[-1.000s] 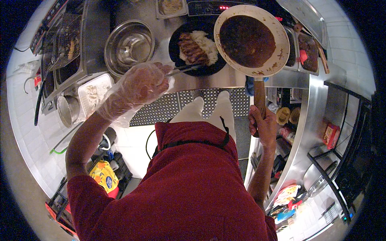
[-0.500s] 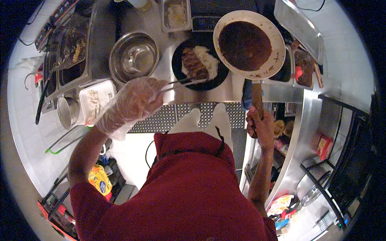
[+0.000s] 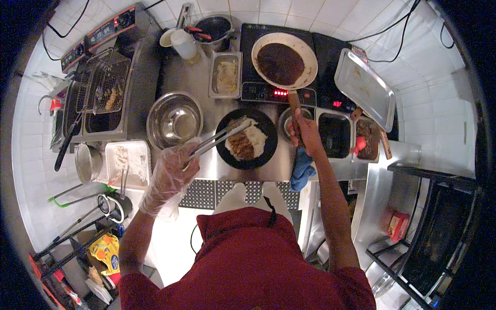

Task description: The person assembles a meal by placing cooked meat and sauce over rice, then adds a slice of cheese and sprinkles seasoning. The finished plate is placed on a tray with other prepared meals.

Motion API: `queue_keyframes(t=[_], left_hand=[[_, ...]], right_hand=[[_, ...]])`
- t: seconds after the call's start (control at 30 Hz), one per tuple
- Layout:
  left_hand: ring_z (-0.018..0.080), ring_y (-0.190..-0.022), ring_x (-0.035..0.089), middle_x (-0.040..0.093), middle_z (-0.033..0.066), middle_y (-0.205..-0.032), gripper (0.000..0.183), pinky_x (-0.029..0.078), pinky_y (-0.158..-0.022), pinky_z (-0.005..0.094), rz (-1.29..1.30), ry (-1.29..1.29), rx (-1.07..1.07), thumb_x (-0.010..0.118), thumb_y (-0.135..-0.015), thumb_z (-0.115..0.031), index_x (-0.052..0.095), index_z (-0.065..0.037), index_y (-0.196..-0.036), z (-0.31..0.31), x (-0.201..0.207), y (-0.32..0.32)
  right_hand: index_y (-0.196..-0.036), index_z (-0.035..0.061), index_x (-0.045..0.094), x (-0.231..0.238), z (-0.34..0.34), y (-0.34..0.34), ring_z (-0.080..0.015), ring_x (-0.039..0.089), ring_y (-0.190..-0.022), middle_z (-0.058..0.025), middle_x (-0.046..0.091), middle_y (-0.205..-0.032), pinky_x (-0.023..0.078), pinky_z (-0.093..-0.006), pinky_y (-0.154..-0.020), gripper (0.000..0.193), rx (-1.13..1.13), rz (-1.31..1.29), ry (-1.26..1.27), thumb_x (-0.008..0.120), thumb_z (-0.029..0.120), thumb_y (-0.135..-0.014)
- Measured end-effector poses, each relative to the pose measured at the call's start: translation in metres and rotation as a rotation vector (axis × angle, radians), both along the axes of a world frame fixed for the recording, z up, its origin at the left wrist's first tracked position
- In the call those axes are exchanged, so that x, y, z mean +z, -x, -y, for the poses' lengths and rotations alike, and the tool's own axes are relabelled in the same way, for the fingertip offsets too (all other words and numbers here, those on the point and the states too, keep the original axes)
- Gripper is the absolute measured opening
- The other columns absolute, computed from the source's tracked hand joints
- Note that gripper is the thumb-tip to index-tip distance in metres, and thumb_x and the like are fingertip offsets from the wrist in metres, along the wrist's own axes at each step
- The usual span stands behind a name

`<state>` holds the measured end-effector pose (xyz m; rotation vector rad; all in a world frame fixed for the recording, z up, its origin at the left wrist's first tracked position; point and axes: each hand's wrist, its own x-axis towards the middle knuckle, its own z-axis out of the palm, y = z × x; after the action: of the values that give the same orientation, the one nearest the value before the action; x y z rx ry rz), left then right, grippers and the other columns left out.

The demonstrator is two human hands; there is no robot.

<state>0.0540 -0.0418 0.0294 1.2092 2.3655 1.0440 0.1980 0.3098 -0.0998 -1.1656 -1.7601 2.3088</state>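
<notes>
My left hand (image 3: 173, 173), in a clear plastic glove, is closed on metal tongs (image 3: 219, 137). The tongs' tips reach over the food on a round black plate (image 3: 266, 155), at its far side; whether they touch it I cannot tell. On that plate, browned sliced meat (image 3: 241, 146) lies beside a white, soft-looking mound (image 3: 258, 138). My bare right hand (image 3: 308, 133) grips the wooden handle of a frying pan (image 3: 310, 64), pale inside. Dark brown sauce (image 3: 280, 63) covers the pan's bottom. The pan is over the black induction cooker (image 3: 249, 92) at the back.
Left of the plate stands a steel bowl (image 3: 155, 124), with a fryer and wire basket (image 3: 103, 85) beyond. A white tray (image 3: 145, 150) holds pale food. Behind are a small steel tray (image 3: 212, 85) and squeeze bottle (image 3: 184, 45). At right are steel containers (image 3: 333, 137) and a tilted metal tray (image 3: 364, 82).
The pan has moved away from me, from beside the plate to over the cooker. The tongs have shifted from the food's near edge to its far side. The whole view has tilted upward.
</notes>
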Motion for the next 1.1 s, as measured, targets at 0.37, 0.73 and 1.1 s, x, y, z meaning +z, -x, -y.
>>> queue_keyframes(t=[0.37,0.73,1.1], left_hand=[[0.0411,-0.081,0.067,0.068,0.0257,-0.09,0.039,0.052,-0.075,0.0466,-0.293,-0.139,0.128,0.063,-0.093,-0.013,0.057,0.01,-0.124,-0.091,-0.06,0.034],[0.0447,-0.101,0.06,0.062,0.0297,-0.107,0.043,0.048,-0.086,0.0514,-0.434,0.105,0.1,0.06,-0.096,-0.025,0.054,0.008,-0.124,-0.176,-0.097,0.051],[0.0452,-0.095,0.064,0.064,0.0271,-0.112,0.045,0.054,-0.085,0.0513,-1.317,0.347,0.475,0.06,-0.096,-0.027,0.054,0.0,-0.132,-0.061,-0.091,-0.014]], right_hand=[[-0.082,0.0014,0.061,-0.01,0.006,0.032,-0.0148,0.052,-0.042,-0.004,0.056,-0.061,0.043,-0.0297,-0.039,0.063,0.148,-0.009,0.045,0.058,0.064,-0.093],[-0.104,-0.004,0.066,-0.001,0.014,0.021,-0.0351,0.071,-0.081,-0.0207,0.071,-0.087,0.056,-0.0418,-0.074,0.063,0.16,0.161,-0.643,0.05,0.057,-0.099],[-0.127,-0.0031,0.056,0.091,0.084,-0.027,-0.036,0.056,-0.117,-0.021,0.059,-0.125,0.043,-0.0445,-0.102,0.042,0.198,-0.303,-1.285,0.056,0.03,-0.101]])
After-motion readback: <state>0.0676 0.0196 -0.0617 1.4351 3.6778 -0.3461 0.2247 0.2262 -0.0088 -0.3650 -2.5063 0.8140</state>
